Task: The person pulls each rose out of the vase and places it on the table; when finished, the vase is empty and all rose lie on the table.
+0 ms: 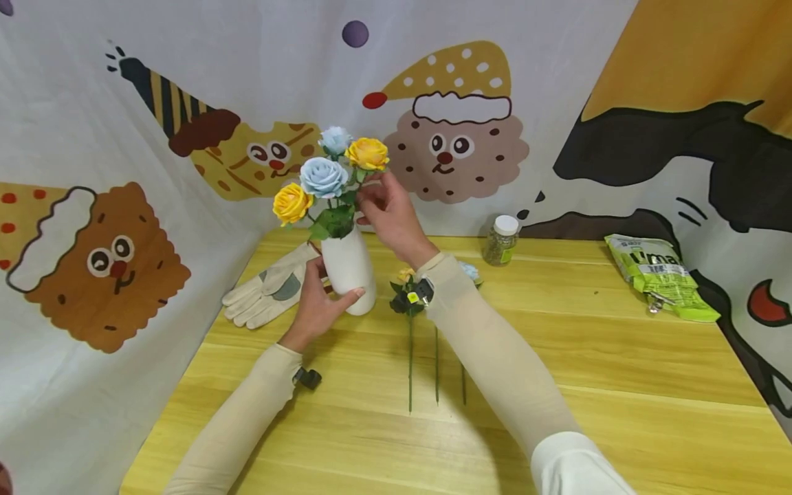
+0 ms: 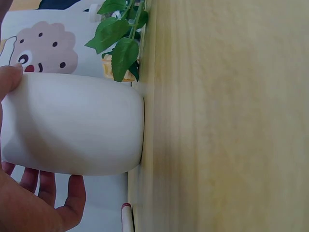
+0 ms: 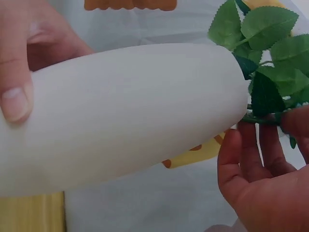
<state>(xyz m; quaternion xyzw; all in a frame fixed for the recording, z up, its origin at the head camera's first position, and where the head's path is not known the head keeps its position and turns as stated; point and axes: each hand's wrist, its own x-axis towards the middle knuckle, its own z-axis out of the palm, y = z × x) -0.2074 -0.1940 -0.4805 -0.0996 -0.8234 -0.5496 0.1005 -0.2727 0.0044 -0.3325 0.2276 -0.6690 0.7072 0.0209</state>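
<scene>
A white vase (image 1: 348, 268) stands on the table, holding two yellow roses, the upper one (image 1: 368, 154) and the lower one (image 1: 292, 203), and two pale blue roses, one large (image 1: 324, 177) and one behind it (image 1: 336, 140). My left hand (image 1: 317, 307) grips the lower body of the vase, thumb on the near side. Just under the upper yellow rose, my right hand (image 1: 396, 214) pinches a green stem (image 3: 262, 119) at the vase's mouth. Green leaves (image 3: 270, 29) spread over the rim in the right wrist view.
More artificial flowers lie right of the vase, their thin stems (image 1: 410, 364) pointing toward me; my right forearm partly covers them. A pale glove (image 1: 269, 292) lies at left. Farther right are a white-lidded jar (image 1: 502, 242) and a green bag (image 1: 662, 278). A printed cloth (image 1: 272, 62) hangs behind.
</scene>
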